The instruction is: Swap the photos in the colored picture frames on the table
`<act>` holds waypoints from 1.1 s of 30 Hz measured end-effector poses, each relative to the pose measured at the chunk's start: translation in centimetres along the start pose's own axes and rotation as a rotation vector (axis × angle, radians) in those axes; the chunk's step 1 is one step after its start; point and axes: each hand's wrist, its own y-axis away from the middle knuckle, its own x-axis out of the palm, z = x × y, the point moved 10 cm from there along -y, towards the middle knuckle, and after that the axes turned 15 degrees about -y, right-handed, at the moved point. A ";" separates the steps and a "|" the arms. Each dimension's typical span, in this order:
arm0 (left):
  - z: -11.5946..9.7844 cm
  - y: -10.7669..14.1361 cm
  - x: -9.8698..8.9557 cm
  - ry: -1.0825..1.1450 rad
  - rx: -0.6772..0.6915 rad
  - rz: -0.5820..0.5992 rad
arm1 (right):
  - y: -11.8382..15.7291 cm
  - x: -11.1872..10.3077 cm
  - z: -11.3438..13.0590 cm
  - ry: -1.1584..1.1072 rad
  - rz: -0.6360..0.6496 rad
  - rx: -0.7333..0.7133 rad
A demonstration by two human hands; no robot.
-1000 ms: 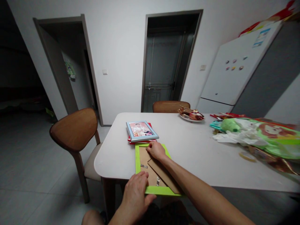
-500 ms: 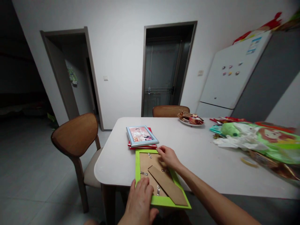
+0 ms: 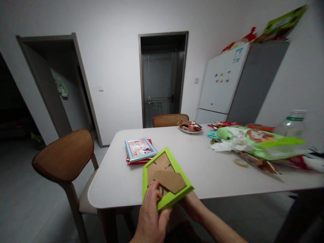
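Note:
A lime-green picture frame (image 3: 179,162) is tilted up off the table's front edge, its brown backing board and folding stand (image 3: 172,180) turned toward me. My left hand (image 3: 152,211) grips the near left corner, thumb along the bottom edge and fingers over the back. Under the frame's right side is my right hand (image 3: 190,204), supporting it, with its fingers hidden behind the frame. Just beyond lies a light-blue picture frame (image 3: 140,148) with a photo in it, stacked on a red frame (image 3: 141,162).
The white table (image 3: 108,182) carries a plate of snacks (image 3: 191,127) at its far edge. To the right are a green plastic bag (image 3: 265,143), white tissue, a tape roll (image 3: 240,163) and a clear bottle (image 3: 292,126). Wooden chairs stand left (image 3: 65,155) and behind (image 3: 170,120).
The green frame has been lifted and tilted up toward me. My right hand has moved from its top edge to beneath its right side. My view has swung right.

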 end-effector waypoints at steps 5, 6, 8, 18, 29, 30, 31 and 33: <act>-0.9 -0.8 -0.5 0.382 -0.145 -0.116 | 0.5 3.7 -1.2 -0.378 0.039 0.020; -1.2 -1.3 -0.5 0.446 -0.140 -0.115 | 0.4 3.0 -0.4 -0.388 0.000 -0.042; -1.5 -2.6 -0.9 0.583 -0.118 -0.125 | -0.1 0.8 1.3 -0.344 -0.081 -0.139; 0.9 -6.9 8.6 0.450 -0.205 0.107 | -5.9 -15.8 11.0 0.843 -0.413 -0.142; 0.1 -8.6 12.5 -0.015 -0.211 0.232 | -9.0 -18.6 12.2 1.266 -0.466 -0.152; 0.2 -8.5 12.4 -0.004 -0.207 0.228 | -9.1 -18.3 12.2 1.292 -0.462 -0.156; 0.4 -8.4 12.2 0.015 -0.205 0.217 | -9.1 -17.9 12.2 1.317 -0.458 -0.161; 1.5 -8.3 11.1 0.073 -0.221 0.172 | -9.0 -16.5 12.2 1.363 -0.445 -0.182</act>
